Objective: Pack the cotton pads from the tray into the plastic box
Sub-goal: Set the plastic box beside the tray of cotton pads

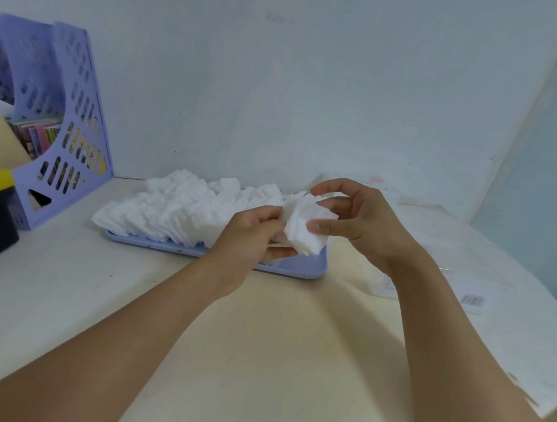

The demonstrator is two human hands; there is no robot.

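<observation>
Tray (pixel 299 271) mostly hidden under cotton pads (pixel 179 211), file rack (pixel 64 126) cut off left

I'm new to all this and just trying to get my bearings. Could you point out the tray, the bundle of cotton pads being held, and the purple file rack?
tray (pixel 299 271), head view, bare front right corner.
bundle of cotton pads (pixel 305 225), head view, its front face.
purple file rack (pixel 77 123), head view, perforated side wall.

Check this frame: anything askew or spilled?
Yes. The loose heap of white cotton pads overhangs the left rim of the flat lilac plastic tray onto the table. Both hands hold an uneven stack.
</observation>
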